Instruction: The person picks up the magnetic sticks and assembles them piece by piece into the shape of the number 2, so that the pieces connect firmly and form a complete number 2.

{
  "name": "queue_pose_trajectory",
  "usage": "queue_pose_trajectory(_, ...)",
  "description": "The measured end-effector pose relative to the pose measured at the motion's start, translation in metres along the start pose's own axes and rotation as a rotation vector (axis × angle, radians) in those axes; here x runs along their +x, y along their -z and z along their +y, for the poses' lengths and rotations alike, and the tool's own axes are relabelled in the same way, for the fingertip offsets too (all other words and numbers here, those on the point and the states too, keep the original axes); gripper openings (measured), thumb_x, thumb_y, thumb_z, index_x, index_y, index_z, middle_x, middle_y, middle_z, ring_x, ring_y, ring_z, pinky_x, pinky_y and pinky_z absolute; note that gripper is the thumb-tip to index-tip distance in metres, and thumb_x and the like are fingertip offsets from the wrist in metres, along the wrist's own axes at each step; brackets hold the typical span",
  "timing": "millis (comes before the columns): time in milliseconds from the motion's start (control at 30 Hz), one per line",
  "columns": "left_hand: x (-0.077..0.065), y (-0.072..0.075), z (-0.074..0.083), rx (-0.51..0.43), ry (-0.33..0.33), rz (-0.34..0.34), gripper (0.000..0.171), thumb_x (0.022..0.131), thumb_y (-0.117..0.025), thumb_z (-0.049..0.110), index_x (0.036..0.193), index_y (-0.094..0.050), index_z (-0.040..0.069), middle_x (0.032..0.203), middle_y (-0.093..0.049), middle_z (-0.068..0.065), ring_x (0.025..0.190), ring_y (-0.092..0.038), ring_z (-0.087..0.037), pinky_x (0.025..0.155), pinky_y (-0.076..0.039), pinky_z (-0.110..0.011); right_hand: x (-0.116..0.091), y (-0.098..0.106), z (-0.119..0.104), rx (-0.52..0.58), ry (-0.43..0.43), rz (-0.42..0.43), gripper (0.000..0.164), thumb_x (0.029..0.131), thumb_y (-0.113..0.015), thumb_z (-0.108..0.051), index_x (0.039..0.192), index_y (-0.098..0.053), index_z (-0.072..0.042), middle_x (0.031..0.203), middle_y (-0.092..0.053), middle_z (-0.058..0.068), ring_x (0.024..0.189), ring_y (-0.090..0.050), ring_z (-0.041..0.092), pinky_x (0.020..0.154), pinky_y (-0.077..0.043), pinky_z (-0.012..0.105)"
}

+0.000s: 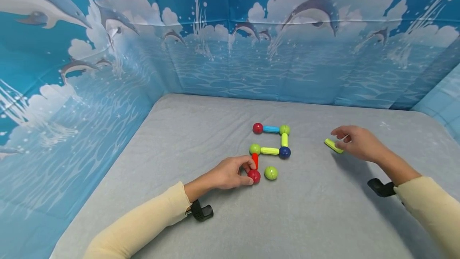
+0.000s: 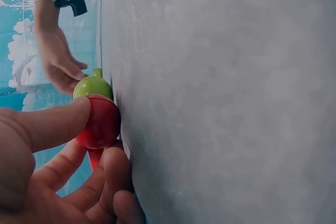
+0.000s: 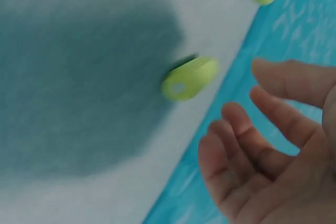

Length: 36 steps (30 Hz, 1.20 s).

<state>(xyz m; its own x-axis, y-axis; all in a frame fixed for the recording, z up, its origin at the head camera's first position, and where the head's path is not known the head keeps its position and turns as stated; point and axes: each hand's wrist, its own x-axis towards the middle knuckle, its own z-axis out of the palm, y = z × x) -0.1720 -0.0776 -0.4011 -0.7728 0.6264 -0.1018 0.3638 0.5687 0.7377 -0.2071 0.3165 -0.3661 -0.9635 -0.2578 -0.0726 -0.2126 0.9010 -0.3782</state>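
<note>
My left hand (image 1: 230, 173) grips a red ball (image 1: 254, 176) between thumb and fingers at the near end of a red stick (image 1: 255, 160). That stick meets a green ball (image 1: 255, 149), from which a yellow-green stick (image 1: 270, 150) runs to a dark blue ball (image 1: 285, 152). In the left wrist view the thumb presses the red ball (image 2: 102, 121) and the fingers curl under it. My right hand (image 1: 359, 143) hovers with loosely bent fingers beside a loose yellow-green stick (image 1: 334, 146). The right wrist view shows a gap between the fingers and that stick (image 3: 190, 78).
Another yellow-green stick (image 1: 284, 140) links the blue ball to a far green ball (image 1: 284, 130). A blue stick (image 1: 271, 129) joins that one to a red ball (image 1: 258, 128). One loose green ball (image 1: 271, 173) lies near my left hand. A dolphin-printed curtain (image 1: 230, 67) borders the grey table (image 1: 305, 219).
</note>
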Motion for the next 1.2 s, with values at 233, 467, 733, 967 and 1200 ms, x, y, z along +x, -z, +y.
queue_pose_trajectory(233, 0.002, -0.001, -0.001, 0.006, 0.002, -0.003, 0.023, 0.087, -0.076, 0.013, 0.104, -0.061, 0.017, 0.1, -0.064, 0.0, 0.078, -0.053, -0.012, 0.067, -0.042, -0.02, 0.008, -0.011, 0.018, -0.032, -0.039, -0.056, 0.041, 0.089, -0.068, -0.012, 0.123, -0.06, 0.01, 0.104, -0.068, 0.028, 0.092, -0.065, 0.038, 0.068, -0.054, 0.042)
queue_pose_trajectory(467, 0.001, -0.001, -0.001, -0.001, 0.008, -0.007, 0.023, 0.087, -0.076, 0.013, 0.105, -0.061, 0.017, 0.1, -0.064, 0.0, 0.078, -0.053, -0.012, 0.068, -0.042, -0.02, 0.009, -0.015, 0.018, -0.023, -0.052, -0.038, 0.041, 0.088, -0.07, -0.013, 0.122, -0.061, 0.008, 0.102, -0.068, 0.027, 0.087, -0.064, 0.033, 0.065, -0.051, 0.038)
queue_pose_trajectory(733, 0.0, 0.0, -0.002, 0.0, 0.001, -0.004, 0.023, 0.087, -0.075, 0.013, 0.105, -0.061, 0.017, 0.099, -0.064, 0.0, 0.078, -0.053, -0.012, 0.068, -0.042, -0.02, 0.008, -0.017, 0.016, -0.017, -0.048, -0.02, 0.039, 0.088, -0.071, -0.013, 0.121, -0.062, 0.007, 0.101, -0.069, 0.026, 0.086, -0.063, 0.031, 0.067, -0.05, 0.039)
queue_pose_trajectory(967, 0.0, 0.002, -0.003, 0.002, 0.003, -0.006, 0.023, 0.087, -0.076, 0.013, 0.105, -0.061, 0.017, 0.1, -0.064, 0.0, 0.079, -0.053, -0.012, 0.068, -0.042, -0.02, -0.002, -0.019, 0.014, -0.008, -0.022, -0.016, 0.037, 0.089, -0.069, -0.012, 0.121, -0.064, 0.005, 0.103, -0.07, 0.024, 0.09, -0.066, 0.033, 0.07, -0.053, 0.044)
queue_pose_trajectory(1200, 0.0, 0.0, -0.002, 0.009, 0.004, -0.009, 0.023, 0.087, -0.076, 0.014, 0.105, -0.061, 0.018, 0.101, -0.064, 0.0, 0.08, -0.053, -0.011, 0.07, -0.042, -0.02, -0.03, -0.024, -0.003, -0.028, 0.062, 0.038, 0.031, 0.087, -0.072, -0.012, 0.117, -0.069, -0.003, 0.099, -0.072, 0.011, 0.084, -0.064, 0.018, 0.065, -0.05, 0.03)
